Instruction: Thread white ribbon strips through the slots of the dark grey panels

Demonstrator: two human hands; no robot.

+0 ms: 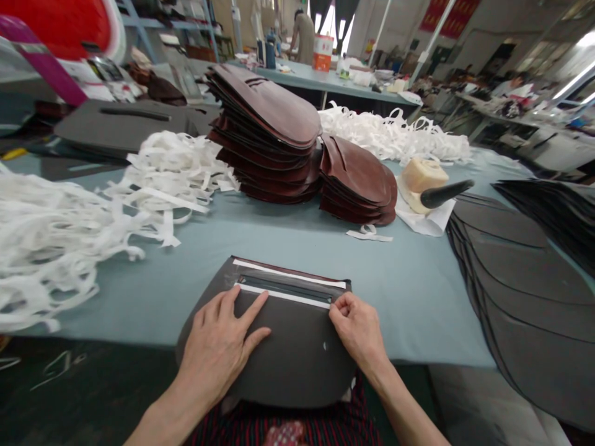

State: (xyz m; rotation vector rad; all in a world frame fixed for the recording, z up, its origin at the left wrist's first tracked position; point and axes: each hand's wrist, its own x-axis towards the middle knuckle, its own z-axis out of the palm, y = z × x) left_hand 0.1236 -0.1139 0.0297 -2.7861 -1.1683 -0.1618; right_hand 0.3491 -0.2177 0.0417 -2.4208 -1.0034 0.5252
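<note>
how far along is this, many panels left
Looks done: heaps of loose white strips and two stacks of brown pieces lie behind. In hand: the left hand presses flat on a dark panel while the right hand pinches the end of its lower white strip; the upper strip is on too. Seemingly left: a fan of black panels at the right.

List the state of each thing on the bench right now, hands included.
Left hand: flat, fingers spread, pressing the grey panel.
Right hand: pinching the right end of the lower tape strip.
Lower tape strip: flat along the slot's near edge.
Upper tape strip: flat along the slot's far edge.
Brown leather stack: piled, leaning.
White strips: loose heap at left.
Black panels: fanned out at right.
</note>
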